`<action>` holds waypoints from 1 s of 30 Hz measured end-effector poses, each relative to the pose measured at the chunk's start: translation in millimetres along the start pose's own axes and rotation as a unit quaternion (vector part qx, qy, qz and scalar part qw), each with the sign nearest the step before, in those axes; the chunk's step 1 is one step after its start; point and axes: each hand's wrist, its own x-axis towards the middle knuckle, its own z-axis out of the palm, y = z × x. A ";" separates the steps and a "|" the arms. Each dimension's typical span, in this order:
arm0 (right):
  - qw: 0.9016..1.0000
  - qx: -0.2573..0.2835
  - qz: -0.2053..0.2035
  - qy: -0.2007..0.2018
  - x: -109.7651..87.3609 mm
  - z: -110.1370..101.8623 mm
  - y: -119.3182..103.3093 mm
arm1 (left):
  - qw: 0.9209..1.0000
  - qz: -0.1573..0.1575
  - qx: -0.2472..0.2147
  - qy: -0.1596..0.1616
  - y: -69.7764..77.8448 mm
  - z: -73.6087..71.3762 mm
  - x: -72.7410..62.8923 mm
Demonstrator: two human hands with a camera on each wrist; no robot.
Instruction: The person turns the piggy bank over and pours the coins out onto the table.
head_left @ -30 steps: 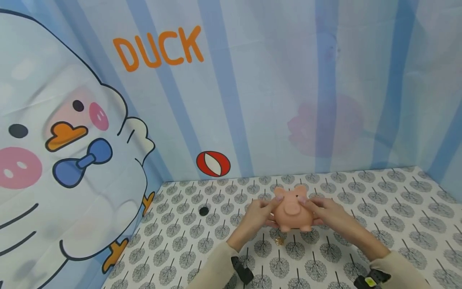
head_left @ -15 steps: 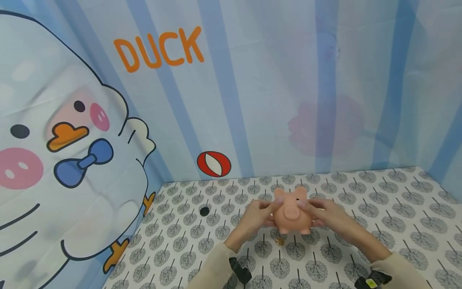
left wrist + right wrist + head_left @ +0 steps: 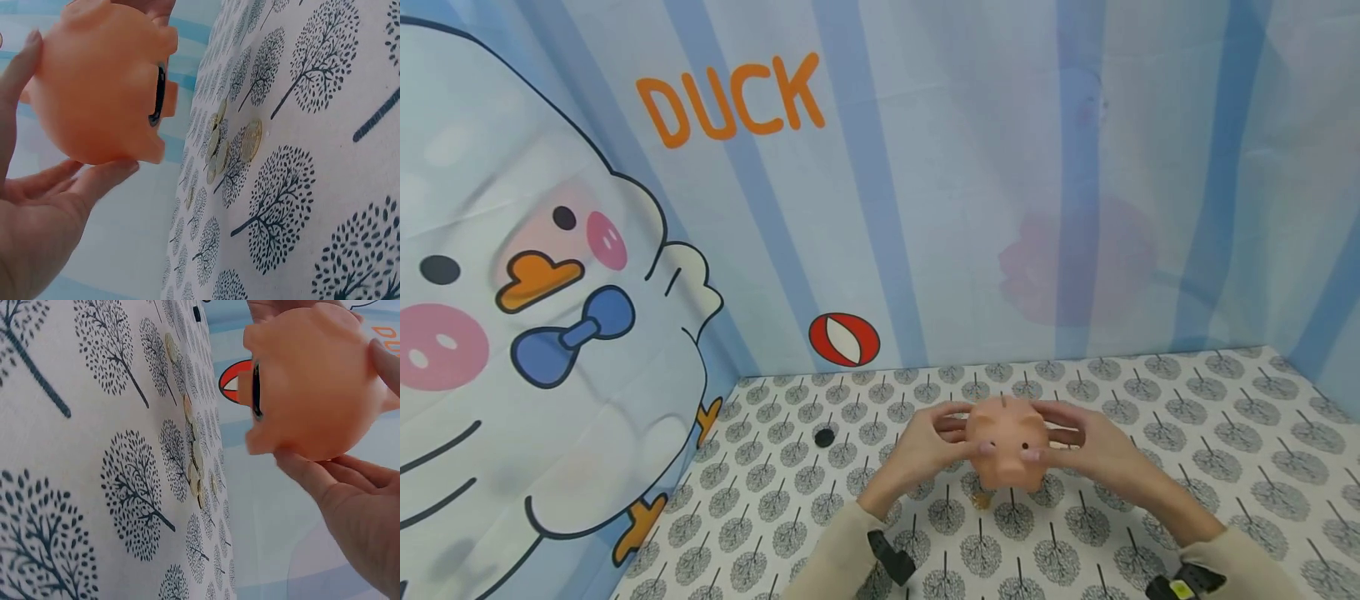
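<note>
A pink piggy bank is held between both hands above the patterned cloth, its face and slotted back turned toward the head camera. My left hand grips one side, thumb near one eye and fingers behind. On the opposite side, my right hand holds it the same way. Both wrist views show a dark round opening in the underside, between the feet, facing the cloth. Several gold-coloured coins lie loosely grouped below it; in the head view the piggy bank covers most of them.
A small black disc lies on the cloth to the left of the hands. The tree-print cloth covers the table. Behind and to the left hangs a blue striped curtain with a printed duck.
The piggy bank has been tipped forward, bringing its back and slot into view while its feet went under. Fingers of both hands now show higher behind it. The black disc has not moved.
</note>
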 end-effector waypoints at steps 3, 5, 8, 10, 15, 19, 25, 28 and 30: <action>0.998 0.020 -0.062 0.004 -2.1 0.2 2.9 | 0.999 0.044 -0.023 -0.012 0.9 0.0 -3.9; 0.993 0.032 -0.111 0.004 -2.2 0.3 5.9 | 0.997 0.080 -0.012 -0.014 1.8 0.3 -6.9; 0.986 0.044 -0.162 -0.003 -0.8 0.0 11.1 | 0.993 0.119 0.014 -0.015 2.5 0.6 -10.5; 0.985 0.043 -0.166 -0.005 0.3 -0.1 14.1 | 0.992 0.124 0.024 -0.017 2.9 0.6 -11.4; 0.986 0.036 -0.161 -0.006 2.7 -0.8 16.5 | 0.991 0.128 0.039 -0.020 2.3 0.2 -11.6; 0.988 0.026 -0.155 -0.002 3.3 -0.6 15.2 | 0.990 0.131 0.045 -0.016 0.8 0.2 -11.0; 0.992 0.010 -0.128 -0.002 1.4 0.4 14.0 | 0.992 0.116 0.054 -0.012 -2.3 -0.4 -10.8; 0.994 -0.003 -0.108 0.002 -0.1 1.4 12.2 | 0.993 0.101 0.052 -0.008 -2.3 -1.3 -10.7; 0.995 -0.004 -0.097 0.004 -0.8 2.0 10.3 | 0.994 0.093 0.052 -0.004 -1.9 -1.5 -10.3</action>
